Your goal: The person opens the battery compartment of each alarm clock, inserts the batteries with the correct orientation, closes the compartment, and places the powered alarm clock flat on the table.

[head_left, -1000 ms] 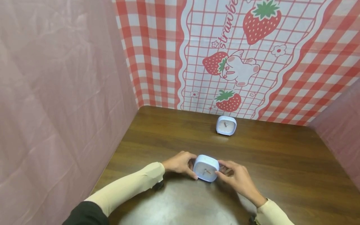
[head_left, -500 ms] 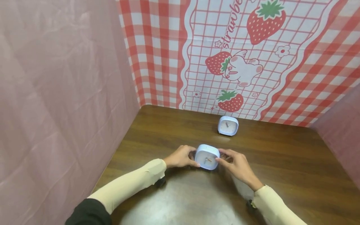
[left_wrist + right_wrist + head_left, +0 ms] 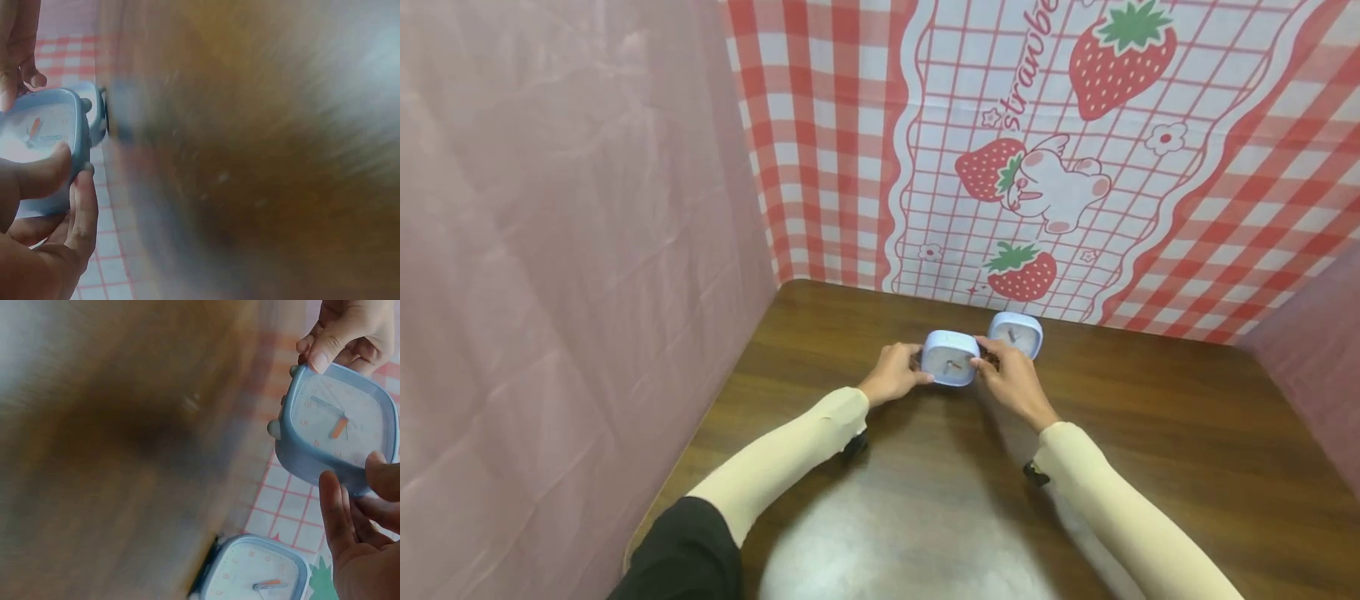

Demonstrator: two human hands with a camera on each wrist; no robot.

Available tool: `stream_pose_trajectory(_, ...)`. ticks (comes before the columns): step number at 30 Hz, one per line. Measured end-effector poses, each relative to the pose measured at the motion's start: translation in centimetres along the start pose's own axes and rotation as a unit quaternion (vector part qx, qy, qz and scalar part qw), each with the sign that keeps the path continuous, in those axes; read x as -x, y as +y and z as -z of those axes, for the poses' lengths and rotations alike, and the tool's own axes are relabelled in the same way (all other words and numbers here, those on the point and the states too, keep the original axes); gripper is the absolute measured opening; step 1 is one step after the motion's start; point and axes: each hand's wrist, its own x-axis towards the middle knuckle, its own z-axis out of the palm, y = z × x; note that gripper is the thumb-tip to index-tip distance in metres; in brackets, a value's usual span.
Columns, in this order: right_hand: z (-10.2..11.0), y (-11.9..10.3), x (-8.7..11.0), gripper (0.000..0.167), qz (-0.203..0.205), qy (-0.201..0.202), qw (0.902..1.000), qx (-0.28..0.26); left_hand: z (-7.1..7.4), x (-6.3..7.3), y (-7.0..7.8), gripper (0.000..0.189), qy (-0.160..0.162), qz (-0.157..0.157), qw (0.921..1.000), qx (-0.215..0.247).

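A pale blue alarm clock point(image 3: 951, 360) with rounded corners, a white face and an orange hand is held between both hands, near the back of the table. My left hand point(image 3: 891, 375) grips its left side, the thumb point(image 3: 47, 172) lying over the front edge. On the opposite side, my right hand point(image 3: 1013, 382) pinches the edge between thumb and fingers. Small feet point(image 3: 274, 429) show on the clock's underside. A matching second clock point(image 3: 1021, 332) stands just behind and to the right, partly covered by my right hand in the head view.
The brown wooden table point(image 3: 1150, 433) ends at a red checked strawberry cloth point(image 3: 842, 167) hanging behind. Pink cloth walls point(image 3: 572, 250) rise on the left and right. The second clock stands close to the back cloth.
Both hands have carried the held clock away from the body toward the back of the table, bringing it beside the second clock. The second clock has stayed in place.
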Motion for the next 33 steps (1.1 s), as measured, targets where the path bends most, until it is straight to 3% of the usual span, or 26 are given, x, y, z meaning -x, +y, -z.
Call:
stream_pose_trajectory(9, -1.3, 0.5, -3.7, 0.044, -0.066, -0.021, 0.9969, 0.036, -0.4, -3.4, -0.9, 0.056, 0.026, 0.036, 0.9989, -0.016)
stream_pose_trajectory(17, -2.6, 1.0, -6.2, 0.045, -0.095, -0.026, 0.9947, 0.03, -0.2, -5.7, -2.0, 0.055, 0.044, 0.069, 0.9959, -0.04)
stream_pose_trajectory(33, -3.0, 1.6, -7.9, 0.043, -0.117, -0.032, 0.9889, 0.086, -0.6, -7.3, -2.6, 0.056, 0.05, 0.095, 0.9933, -0.042)
